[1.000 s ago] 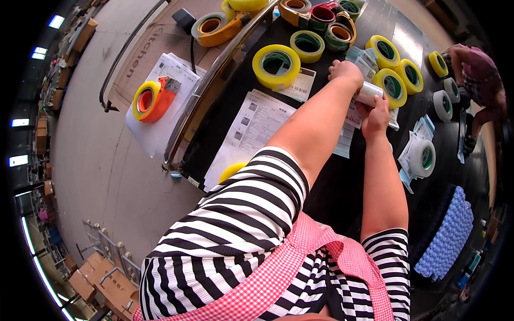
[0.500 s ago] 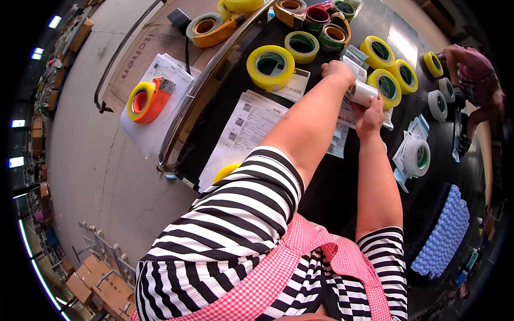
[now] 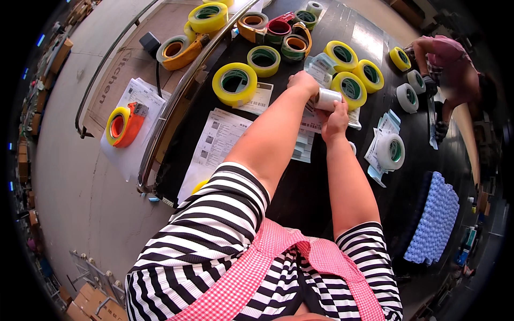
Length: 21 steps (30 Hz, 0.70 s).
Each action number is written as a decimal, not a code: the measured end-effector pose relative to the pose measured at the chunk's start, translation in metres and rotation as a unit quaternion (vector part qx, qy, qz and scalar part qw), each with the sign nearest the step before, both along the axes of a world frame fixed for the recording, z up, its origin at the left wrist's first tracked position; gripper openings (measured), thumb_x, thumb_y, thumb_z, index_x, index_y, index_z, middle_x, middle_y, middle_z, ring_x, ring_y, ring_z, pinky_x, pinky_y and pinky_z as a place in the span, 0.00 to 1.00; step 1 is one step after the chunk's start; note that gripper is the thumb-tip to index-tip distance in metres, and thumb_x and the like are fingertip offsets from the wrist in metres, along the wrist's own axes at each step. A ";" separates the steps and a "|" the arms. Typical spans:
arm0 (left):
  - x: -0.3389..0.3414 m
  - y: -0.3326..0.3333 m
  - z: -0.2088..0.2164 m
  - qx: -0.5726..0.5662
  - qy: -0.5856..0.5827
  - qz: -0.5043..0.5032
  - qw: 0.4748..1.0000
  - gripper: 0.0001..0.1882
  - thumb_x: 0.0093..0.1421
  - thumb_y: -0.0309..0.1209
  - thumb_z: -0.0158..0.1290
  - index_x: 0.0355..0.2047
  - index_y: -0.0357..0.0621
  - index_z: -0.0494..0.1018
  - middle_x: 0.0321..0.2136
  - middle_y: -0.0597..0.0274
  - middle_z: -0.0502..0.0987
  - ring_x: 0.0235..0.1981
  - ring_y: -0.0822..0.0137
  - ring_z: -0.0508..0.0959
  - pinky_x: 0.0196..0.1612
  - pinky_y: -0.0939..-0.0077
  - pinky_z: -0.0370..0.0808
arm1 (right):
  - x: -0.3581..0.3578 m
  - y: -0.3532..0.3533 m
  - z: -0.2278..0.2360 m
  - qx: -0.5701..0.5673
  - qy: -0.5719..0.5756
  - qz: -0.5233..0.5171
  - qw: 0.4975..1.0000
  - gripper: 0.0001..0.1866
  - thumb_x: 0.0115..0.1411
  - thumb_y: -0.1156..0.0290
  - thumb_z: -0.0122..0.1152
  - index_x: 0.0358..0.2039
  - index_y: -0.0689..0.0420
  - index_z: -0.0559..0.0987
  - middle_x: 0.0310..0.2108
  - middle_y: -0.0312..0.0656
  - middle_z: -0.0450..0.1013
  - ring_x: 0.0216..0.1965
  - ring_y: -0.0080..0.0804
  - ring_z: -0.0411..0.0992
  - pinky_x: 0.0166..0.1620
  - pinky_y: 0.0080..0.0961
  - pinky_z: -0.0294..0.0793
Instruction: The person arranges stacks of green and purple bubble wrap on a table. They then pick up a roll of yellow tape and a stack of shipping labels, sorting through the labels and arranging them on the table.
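Note:
My right hand (image 3: 335,120) is closed around a small, shiny whitish roll (image 3: 327,99), its thumb along the near side. Against the roll's left end is my left hand (image 3: 303,84), fingers curled in and mostly hidden; what they grip cannot be made out. Below the hands lie printed label sheets (image 3: 310,124) and pale blue slips (image 3: 303,147) on the black table. Just beyond the roll stands a yellow tape roll with a green core (image 3: 349,91). More blue-edged labels (image 3: 320,68) lie past my left hand.
Yellow tape rolls (image 3: 234,84) and tape dispensers (image 3: 295,47) stand around the table. A white tape roll (image 3: 390,151) rests on labels at right, near a blue bumpy mat (image 3: 435,219). A metal rail (image 3: 176,91) edges the left side. A co-worker's gloved hand (image 3: 440,130) is at far right.
The whole view has swung, so the table and its things appear further left. Both my hands stay at the roll. The co-worker has leaned in, gloved hands now over a strip on the table.

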<state>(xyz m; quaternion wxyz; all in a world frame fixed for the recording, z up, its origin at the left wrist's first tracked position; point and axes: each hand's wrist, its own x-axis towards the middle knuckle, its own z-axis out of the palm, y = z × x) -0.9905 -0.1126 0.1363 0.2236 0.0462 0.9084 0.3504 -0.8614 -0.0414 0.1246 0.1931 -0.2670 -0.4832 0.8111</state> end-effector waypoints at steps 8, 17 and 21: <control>-0.007 0.010 -0.011 0.072 -0.099 -0.003 0.993 0.17 0.47 0.28 0.62 0.38 0.33 0.79 0.38 0.51 0.81 0.37 0.61 0.82 0.38 0.68 0.77 | 0.003 0.006 -0.002 -0.008 0.002 -0.015 1.000 0.25 0.62 0.65 0.42 0.61 0.49 0.60 0.53 0.44 0.64 0.50 0.40 0.67 0.48 0.39 0.73; 0.025 0.008 0.042 -0.066 -0.055 -0.007 0.996 0.20 0.47 0.28 0.60 0.43 0.40 0.80 0.48 0.55 0.78 0.58 0.56 0.65 0.50 0.74 0.69 | 0.003 0.010 -0.011 -0.021 0.011 -0.038 0.999 0.23 0.64 0.64 0.41 0.60 0.50 0.63 0.52 0.46 0.66 0.48 0.41 0.69 0.47 0.41 0.75; 0.028 0.008 0.046 -0.086 -0.085 -0.004 0.993 0.21 0.52 0.31 0.55 0.47 0.37 0.77 0.54 0.47 0.71 0.51 0.52 0.71 0.50 0.70 0.73 | 0.005 0.005 -0.001 -0.033 0.009 -0.026 0.999 0.25 0.62 0.65 0.41 0.61 0.49 0.61 0.53 0.45 0.63 0.51 0.41 0.66 0.48 0.41 0.74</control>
